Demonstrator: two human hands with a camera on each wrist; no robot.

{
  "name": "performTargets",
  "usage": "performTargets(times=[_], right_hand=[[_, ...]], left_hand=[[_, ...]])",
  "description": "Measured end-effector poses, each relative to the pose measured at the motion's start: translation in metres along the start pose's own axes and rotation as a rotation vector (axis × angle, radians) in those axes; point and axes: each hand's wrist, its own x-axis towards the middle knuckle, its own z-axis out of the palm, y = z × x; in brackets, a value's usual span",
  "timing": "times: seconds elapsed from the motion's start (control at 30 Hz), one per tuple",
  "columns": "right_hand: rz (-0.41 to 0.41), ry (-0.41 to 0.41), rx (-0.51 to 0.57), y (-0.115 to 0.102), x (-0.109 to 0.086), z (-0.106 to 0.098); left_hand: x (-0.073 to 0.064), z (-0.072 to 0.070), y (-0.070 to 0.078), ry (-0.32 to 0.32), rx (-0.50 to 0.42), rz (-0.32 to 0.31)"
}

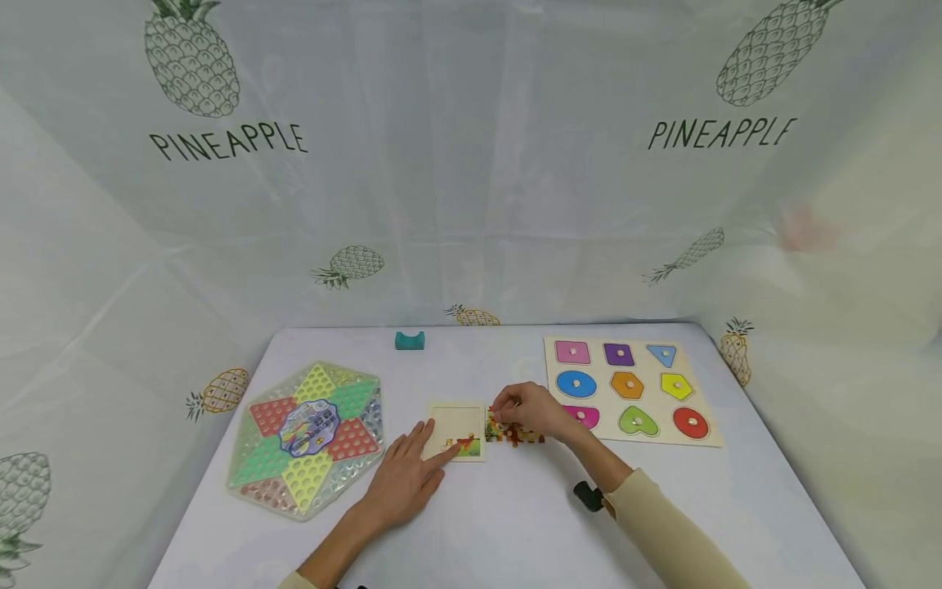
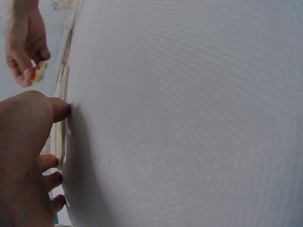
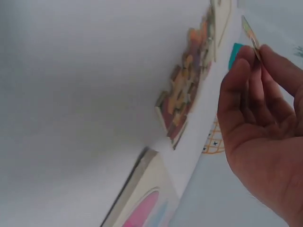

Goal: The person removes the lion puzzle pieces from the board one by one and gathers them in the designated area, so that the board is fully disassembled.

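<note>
My left hand (image 1: 401, 483) rests at the left and lower edge of a small, pale wooden puzzle tray (image 1: 449, 419), its fingers spread and the index finger reaching over the corner. A few fitted pieces (image 1: 471, 447) with a colourful picture lie in the tray's lower right corner. Just right of the tray, a heap of loose jigsaw pieces (image 1: 515, 437) lies on the table. Above that heap, my right hand (image 1: 533, 407) pinches one thin puzzle piece (image 3: 250, 32) between thumb and fingers. The same piece shows green and orange in the left wrist view.
On the left lies a hexagonal Chinese checkers board (image 1: 312, 474) with coloured triangles. A wooden shape board (image 1: 655, 401) with knobbed pieces is at the right, close behind the right hand. A teal block (image 1: 409, 341) stands near the back edge. Pineapple-print cloth (image 1: 471, 204) hangs behind the table.
</note>
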Motion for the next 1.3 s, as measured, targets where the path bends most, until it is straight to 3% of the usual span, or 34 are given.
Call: performTargets(times=[0.13, 0.23, 0.63, 1.3], right_hand=[[0.008, -0.13, -0.02, 0.006, -0.005, 0.005], [0.0, -0.165, -0.051, 0.007, -0.007, 0.01], [-0.009, -0.106, -0.177, 0.008, -0.008, 0.021], [-0.033, -0.077, -0.242, 0.008, -0.007, 0.026]], left_hand=[[-0.001, 0.0, 0.0, -0.002, -0.002, -0.001], [-0.001, 0.0, 0.0, -0.008, -0.003, -0.006], [0.0, -0.001, 0.0, 0.005, -0.008, 0.003], [0.0, -0.002, 0.0, 0.004, -0.033, -0.001]])
